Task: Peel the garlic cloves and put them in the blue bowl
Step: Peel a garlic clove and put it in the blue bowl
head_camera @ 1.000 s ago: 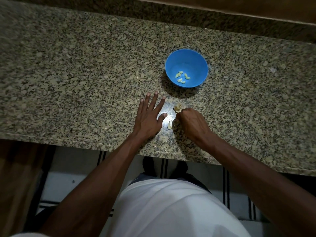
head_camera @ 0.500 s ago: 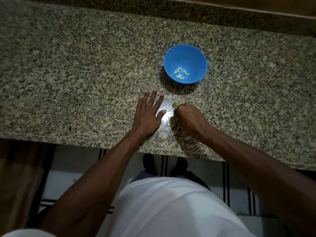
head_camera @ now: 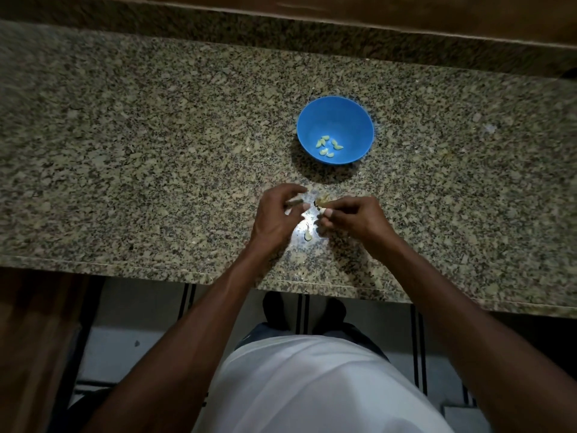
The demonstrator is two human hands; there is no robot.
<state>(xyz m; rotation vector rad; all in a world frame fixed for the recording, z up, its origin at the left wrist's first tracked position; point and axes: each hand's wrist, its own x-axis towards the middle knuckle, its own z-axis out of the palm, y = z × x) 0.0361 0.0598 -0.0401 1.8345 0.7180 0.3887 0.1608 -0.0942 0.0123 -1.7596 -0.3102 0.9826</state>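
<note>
Both hands up off the granite counter (head_camera: 156, 151), meeting just in front of the blue bowl (head_camera: 335, 129), close enough for short drops. Right hand (head_camera: 352, 217) curled, fingertips pinching a small garlic piece (head_camera: 322, 201), probably held high into the light patch for peeling. Left hand (head_camera: 276, 214) half curled, fingers bent toward the same piece; hard to tell in the dim view whether touching it or gripping anything. One loose clove or skin scrap (head_camera: 308, 235) lying on the counter between the hands, within reach. Several peeled cloves (head_camera: 327, 146) already resting at the bowl's bottom, so partway through. Bowl near but apart from both hands.
</note>
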